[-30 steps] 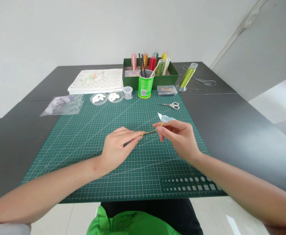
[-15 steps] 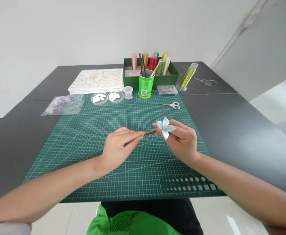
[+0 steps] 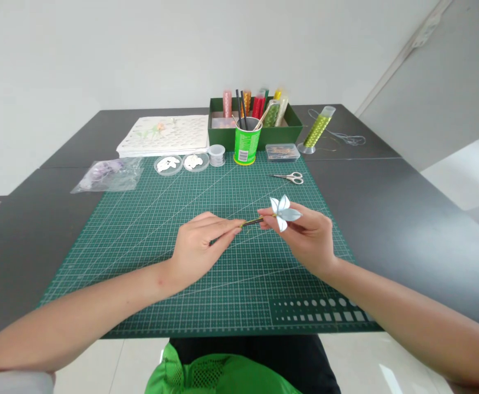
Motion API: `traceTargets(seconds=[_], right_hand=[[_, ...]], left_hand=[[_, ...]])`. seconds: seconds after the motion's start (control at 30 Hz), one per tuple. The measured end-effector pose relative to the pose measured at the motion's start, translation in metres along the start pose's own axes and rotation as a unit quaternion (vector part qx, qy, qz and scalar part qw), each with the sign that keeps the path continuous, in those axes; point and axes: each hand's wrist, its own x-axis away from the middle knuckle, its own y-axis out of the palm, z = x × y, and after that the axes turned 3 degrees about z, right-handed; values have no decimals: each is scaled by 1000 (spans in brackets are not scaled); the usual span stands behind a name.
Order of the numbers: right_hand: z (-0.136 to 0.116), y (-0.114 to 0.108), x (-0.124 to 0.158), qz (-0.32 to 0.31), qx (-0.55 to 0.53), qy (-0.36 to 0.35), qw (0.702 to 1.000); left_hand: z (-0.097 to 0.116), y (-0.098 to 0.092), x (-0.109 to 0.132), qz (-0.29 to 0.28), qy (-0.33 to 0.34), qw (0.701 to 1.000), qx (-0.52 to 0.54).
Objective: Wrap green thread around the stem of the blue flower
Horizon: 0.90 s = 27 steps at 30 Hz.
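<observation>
A pale blue artificial flower (image 3: 284, 212) with several pointed petals is held above the green cutting mat (image 3: 206, 295). Its thin dark stem (image 3: 252, 221), with some yellow-green thread along it, runs leftward from the bloom. The fingertips of my left hand (image 3: 202, 241) pinch the stem's far end. My right hand (image 3: 311, 235) closes around the stem right by the bloom, which partly covers its fingers. Small scissors (image 3: 291, 177) with white handles lie on the mat beyond my right hand.
Toward the back are a green cup (image 3: 246, 143) of sticks, a dark green box (image 3: 280, 133) of thread spools, a flat clear case (image 3: 282, 152), two dishes of white pieces (image 3: 168, 164), a plastic bag (image 3: 110, 174), a white foam board (image 3: 182, 134) and a yellow-green spool (image 3: 318, 130).
The flower has turned between my fingers, so its petals point in different directions. Both hands keep their hold on the stem. The whole view has shifted slightly.
</observation>
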Motion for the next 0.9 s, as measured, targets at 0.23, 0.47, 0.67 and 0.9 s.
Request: traceTargets(seconds=[0.23,0.47,0.67,0.9], right_hand=[[13,-10,2,-31,101,-162,981],[13,-5,-1,-14,91,-143,985],[11,-3,-1,6,79,-116,990],[13,-1,-3,-30,18,-17,999]], left_hand=[[0,-1,-1,-20,-44,999,14],[-1,-2,-2,-15,-68,997,19],[-3,-2,-3,-12,-77,997,28],[-3,-2,-3,-13,-68,997,18]])
